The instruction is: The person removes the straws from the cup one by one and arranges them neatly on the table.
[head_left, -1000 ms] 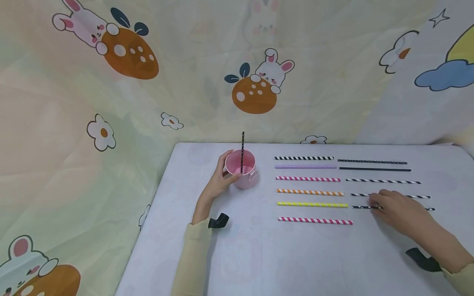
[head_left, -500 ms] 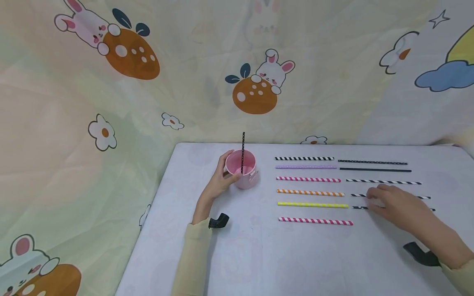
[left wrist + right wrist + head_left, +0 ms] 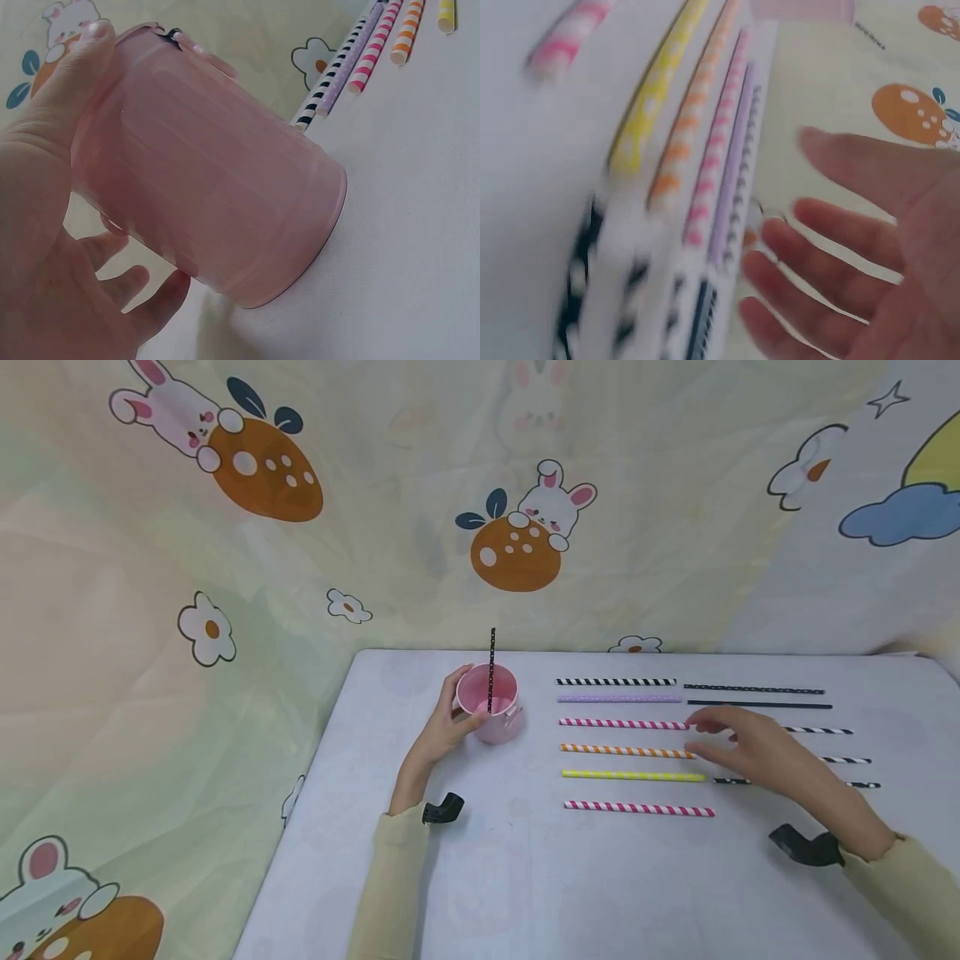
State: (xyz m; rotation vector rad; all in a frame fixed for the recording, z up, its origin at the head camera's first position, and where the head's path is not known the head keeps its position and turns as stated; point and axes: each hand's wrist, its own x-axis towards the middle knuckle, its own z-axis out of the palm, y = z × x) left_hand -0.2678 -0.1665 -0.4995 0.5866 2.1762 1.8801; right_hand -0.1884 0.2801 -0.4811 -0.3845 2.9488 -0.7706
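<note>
My left hand holds a pink translucent cup near the table's back left, its thumb at the rim in the left wrist view. A black dotted straw stands upright in the cup, rising above the rim. My right hand hovers over the straws with nothing in its fingers, which are loosely bent and spread from the thumb. Its fingertips are nearest the right ends of a pink-striped straw and an orange-striped straw. Partly hidden beneath this hand are several black-and-white straws.
Paper straws lie in two columns on the white table. On the left are a purple straw, a yellow straw and others. A solid black straw lies at right. A patterned cloth rises behind the table.
My right hand has lifted off the black-and-white straws and moved left and away from me, carrying nothing. The left hand, cup and straws have stayed in place.
</note>
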